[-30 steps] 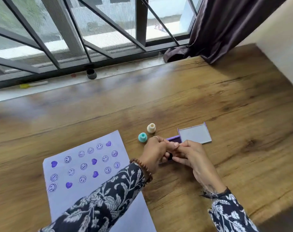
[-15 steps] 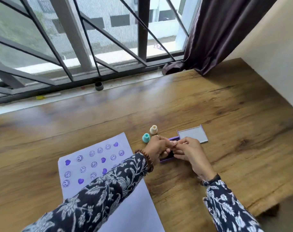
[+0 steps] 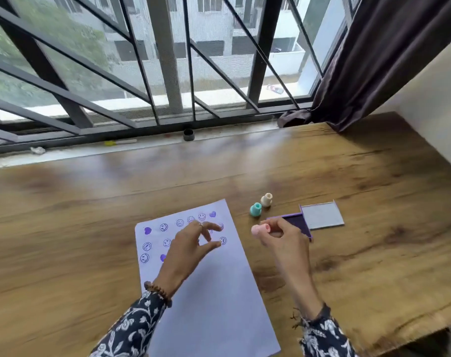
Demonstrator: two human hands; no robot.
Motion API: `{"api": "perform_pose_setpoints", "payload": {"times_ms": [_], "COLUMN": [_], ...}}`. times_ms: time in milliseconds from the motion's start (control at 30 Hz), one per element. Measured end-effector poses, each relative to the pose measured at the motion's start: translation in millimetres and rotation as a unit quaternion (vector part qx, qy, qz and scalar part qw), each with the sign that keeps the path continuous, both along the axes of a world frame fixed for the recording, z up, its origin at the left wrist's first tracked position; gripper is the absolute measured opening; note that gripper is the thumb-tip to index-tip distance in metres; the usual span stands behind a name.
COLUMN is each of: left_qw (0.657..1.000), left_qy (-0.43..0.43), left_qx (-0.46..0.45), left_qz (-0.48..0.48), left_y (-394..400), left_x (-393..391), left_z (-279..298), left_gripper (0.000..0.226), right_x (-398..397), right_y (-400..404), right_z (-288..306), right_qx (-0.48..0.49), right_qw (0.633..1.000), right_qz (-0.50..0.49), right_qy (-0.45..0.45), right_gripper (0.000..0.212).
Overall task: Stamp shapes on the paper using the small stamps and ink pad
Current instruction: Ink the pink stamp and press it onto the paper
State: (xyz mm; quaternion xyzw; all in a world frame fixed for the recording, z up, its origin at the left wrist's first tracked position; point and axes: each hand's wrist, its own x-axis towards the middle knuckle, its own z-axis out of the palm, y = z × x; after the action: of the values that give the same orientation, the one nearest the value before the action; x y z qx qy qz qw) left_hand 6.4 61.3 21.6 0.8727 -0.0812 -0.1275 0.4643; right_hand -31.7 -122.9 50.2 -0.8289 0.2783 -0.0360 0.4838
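**Q:** Which hand holds the stamp?

**A:** The right hand (image 3: 283,243) pinches the pink stamp (image 3: 257,230) between thumb and fingertips. It hovers over the table (image 3: 373,228), between the paper's right edge and the ink pad (image 3: 296,222).

**Q:** And the other hand?

**A:** The left hand (image 3: 190,247) grasps nothing. Its fingers are spread and relaxed above the upper half of the paper (image 3: 219,292).

**Q:** What marks can be read on the sheet?

**A:** Rows of purple smiley faces and solid hearts. Any lettering is too blurred to tell.

**Q:** Where is the remaining equipment?

**A:** The purple ink pad lies open just behind the right hand, which partly hides it. Its grey lid (image 3: 322,216) lies flat to the right. The teal stamp (image 3: 255,210) and cream stamp (image 3: 266,200) stand upright, side by side, near the paper's top right corner.
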Motion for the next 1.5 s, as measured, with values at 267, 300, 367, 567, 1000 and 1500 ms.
{"api": "perform_pose_setpoints", "payload": {"times_ms": [267, 300, 367, 567, 1000, 1500], "left_qw": [0.976, 0.978, 0.982, 0.996, 0.978, 0.954], "left_qy": [0.057, 0.055, 0.039, 0.025, 0.098, 0.283], "left_qx": [0.158, 0.154, 0.148, 0.038, 0.161, -0.088], "left_qz": [-0.139, -0.128, -0.113, -0.082, -0.093, -0.052], "left_y": [8.0, 8.1, 5.9, 16.8, 122.0, 126.8], "left_x": [9.8, 9.5, 10.6, 20.0, 9.8, 9.3], "left_z": [-21.4, -24.6, -28.9, -20.7, -18.0, -19.8], "left_gripper": [0.06, 0.059, 0.06, 0.049, 0.051, 0.036], "right_x": [-1.7, -2.1, -3.6, -10.1, -40.7, -32.8], "right_y": [55.0, 56.1, 58.3, 74.4, 169.2, 184.6], "right_z": [-24.3, -26.3, -27.7, -27.1, -34.4, -34.4], "right_qx": [-0.129, -0.138, -0.14, -0.13, -0.174, -0.332], "right_qw": [0.99, 0.989, 0.99, 0.99, 0.958, 0.903], "right_qz": [0.047, 0.041, 0.031, 0.042, 0.227, 0.269], "right_qy": [-0.021, -0.022, -0.019, -0.015, -0.017, -0.048], "right_gripper": [0.006, 0.006, 0.007, 0.005, 0.007, 0.015]}}
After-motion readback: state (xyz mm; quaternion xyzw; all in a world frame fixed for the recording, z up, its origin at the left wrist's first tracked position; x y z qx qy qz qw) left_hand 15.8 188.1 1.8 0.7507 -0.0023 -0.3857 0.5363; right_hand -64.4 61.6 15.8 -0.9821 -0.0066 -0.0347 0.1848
